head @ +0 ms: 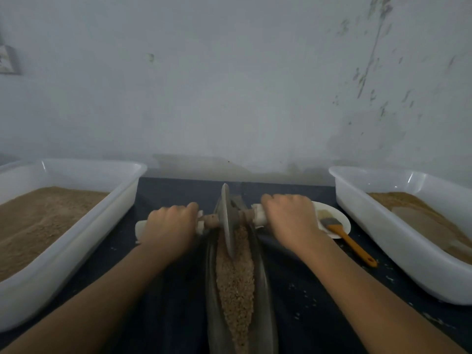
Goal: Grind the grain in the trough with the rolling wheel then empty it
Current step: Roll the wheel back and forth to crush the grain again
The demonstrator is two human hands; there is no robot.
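Coarse grain (235, 277) fills narrow metal trough (263, 284); L hand (169, 226) & R hand (290, 218) grip wheel (227, 221) axle.

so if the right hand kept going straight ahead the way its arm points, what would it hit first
Probably nothing on the table: the right hand, its grip closed on the white-wrapped axle handle, points toward the far edge of the dark cloth-covered table, then the pale grey wall. The white plate lies off to its right. Depth is unclear.

dim, bluish cast | soft focus throughout | wide-angle bowing at edges | shadows faint, perhaps overhead light
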